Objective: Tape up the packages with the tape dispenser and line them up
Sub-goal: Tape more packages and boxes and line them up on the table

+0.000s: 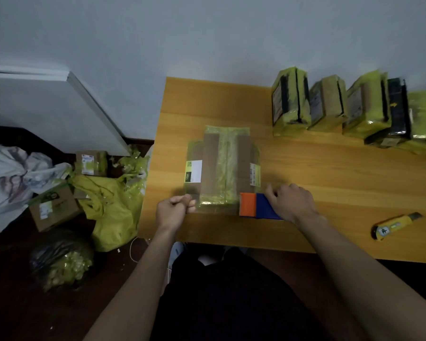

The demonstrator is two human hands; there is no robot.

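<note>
A: What are the hands doing?

B: The right hand (289,201) has its fingers curled round the blue body of the tape dispenser (258,206), whose orange blade end points toward the left hand (174,210). The left hand is curled into a pinch on the end of a clear strip of tape (215,205) that stretches between the two hands.

A: And the package?

B: The package (223,168) lies flat on the wooden table (330,173), just beyond both hands, its near edge under the stretched tape. It is a brown cardboard parcel wrapped in glossy yellow-green tape running lengthwise, with bare cardboard bands showing through. A white label with a black patch sits on the side nearer the left hand, a narrow barcode sticker on the side nearer the right.

A: Anything farther out?

B: Beyond the right hand, a row of taped packages (349,107) stands on edge against the wall. Off to the right of that hand lies a yellow box cutter (395,226). Left of the left hand, on the floor, sit cardboard boxes (52,207) and yellow bags (111,210).
</note>
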